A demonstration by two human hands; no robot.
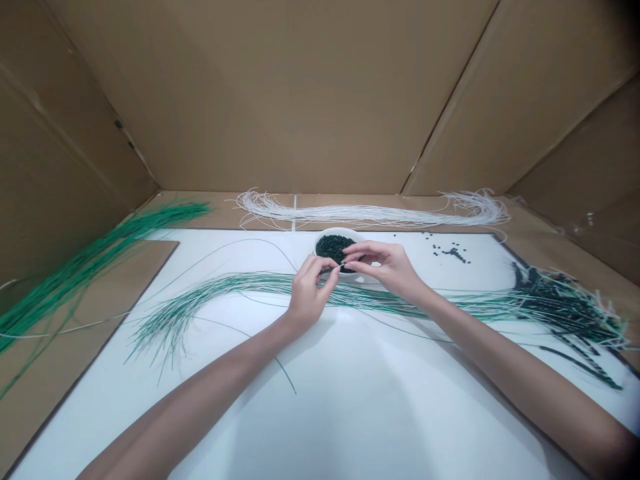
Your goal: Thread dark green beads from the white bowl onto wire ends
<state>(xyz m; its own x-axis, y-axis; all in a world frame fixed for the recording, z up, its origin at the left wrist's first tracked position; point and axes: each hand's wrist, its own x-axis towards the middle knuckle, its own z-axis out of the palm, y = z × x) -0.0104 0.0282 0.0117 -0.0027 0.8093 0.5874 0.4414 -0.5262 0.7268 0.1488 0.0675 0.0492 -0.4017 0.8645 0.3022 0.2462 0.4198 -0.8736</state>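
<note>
Pinching a thin strand (341, 266) over the white bowl (345, 231) of dark beads (331, 246) — presumably to keep these within reach — the left hand (309, 291) holds with closed fingertips, the right hand (384, 263) curled beside it, whether gripping anything I cannot tell.

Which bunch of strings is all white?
The back bunch, behind the bowl. The left bunch is green, and the middle bunch mixes green and white.
</note>
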